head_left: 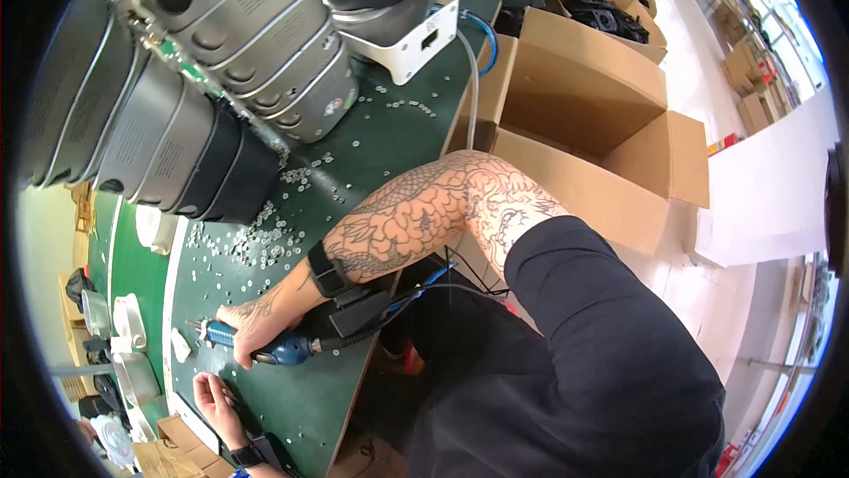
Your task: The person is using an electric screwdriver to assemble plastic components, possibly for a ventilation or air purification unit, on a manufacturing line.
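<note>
Black fabric sleeve (619, 319) foremost, then blue cylindrical corded power tool (285, 350) gripped in right hand (252, 328), near loosely curled left hand (215, 403), contents unclear, with small silvery metal pieces (270, 244) scattered beyond both; seemingly a tool-handling step, calling next for steady aim.

Two hands (256, 326) (214, 400), one blue power tool (287, 351) and two wristbands (326, 275) (247, 456) show.

No text is legible. Stacked, tapered, grey metallic-finish housings (292, 49) carry fine dark print blocks; the small round multicoloured sticker (333, 107) appears too blurred to read.
</note>
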